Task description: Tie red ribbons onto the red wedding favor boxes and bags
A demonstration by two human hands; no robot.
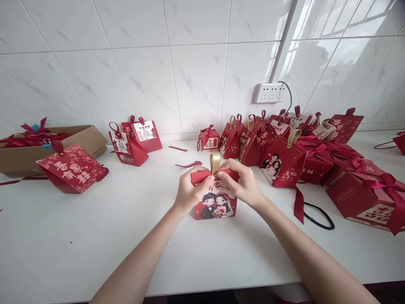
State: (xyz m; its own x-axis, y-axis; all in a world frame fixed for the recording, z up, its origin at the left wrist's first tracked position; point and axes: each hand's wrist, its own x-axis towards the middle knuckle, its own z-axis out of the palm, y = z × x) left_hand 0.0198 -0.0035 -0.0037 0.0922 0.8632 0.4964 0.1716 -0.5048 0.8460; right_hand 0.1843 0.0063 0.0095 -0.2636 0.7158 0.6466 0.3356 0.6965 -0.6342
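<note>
1. So the red wedding favor box stands upright on the white table, front and center, cartoon couple facing us.
2. Left hand pinches the left part of its top edge, thumb on the front; the fingers behind are mostly hidden.
3. Right hand does the same on the right, its thumb near the stud under the gold loop handle, which sticks up between the hands.
4. Honestly, I'd worry about creasing: thin-looking card could buckle if both thumbs press hard.
5. The stud might pop loose if the hands pull unevenly, but I can't tell how firmly it's seated.
6. A wide right elbow could bump the black cord loop or the gold-handled couple box, maybe knocking that one into its neighbors.
</note>
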